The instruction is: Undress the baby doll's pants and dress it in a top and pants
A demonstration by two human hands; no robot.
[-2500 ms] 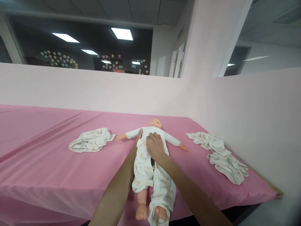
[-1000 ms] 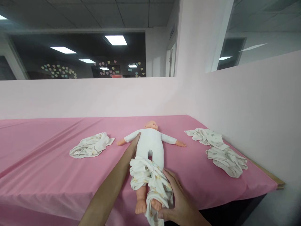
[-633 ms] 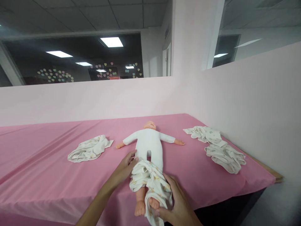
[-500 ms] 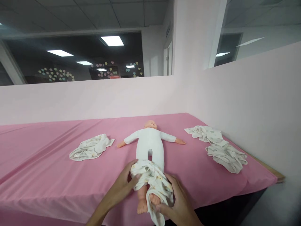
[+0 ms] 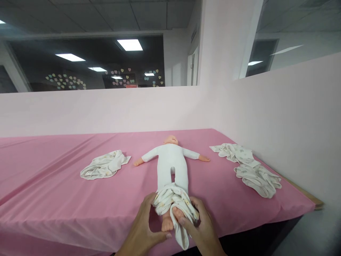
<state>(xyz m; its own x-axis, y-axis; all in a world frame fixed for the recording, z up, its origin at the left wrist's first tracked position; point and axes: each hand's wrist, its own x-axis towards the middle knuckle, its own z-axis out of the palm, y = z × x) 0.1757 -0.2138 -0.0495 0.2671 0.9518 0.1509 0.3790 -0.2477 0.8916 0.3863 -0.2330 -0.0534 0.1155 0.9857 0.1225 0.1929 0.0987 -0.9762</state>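
Note:
A baby doll (image 5: 172, 160) in a white bodysuit lies on its back, arms spread, feet toward me. Patterned white pants (image 5: 174, 197) are bunched around its lower legs. One foot pokes out bare at the left; the other shows its toes through a leg opening. My left hand (image 5: 146, 222) is beside the left foot, its fingers at the cloth's left edge and its thumb apart below the foot. My right hand (image 5: 204, 227) grips the cloth at the right, thumb by the toes.
A crumpled patterned garment (image 5: 105, 164) lies on the pink-covered table (image 5: 53, 199) at the left. Two more garments, one farther back (image 5: 236, 153) and one nearer (image 5: 258, 177), lie at the right. Walls (image 5: 106, 110) with windows stand behind and to the right.
My left thumb has come off the cloth and moved down below the left foot. The cloth is bunched more tightly around the legs. The view has shifted slightly.

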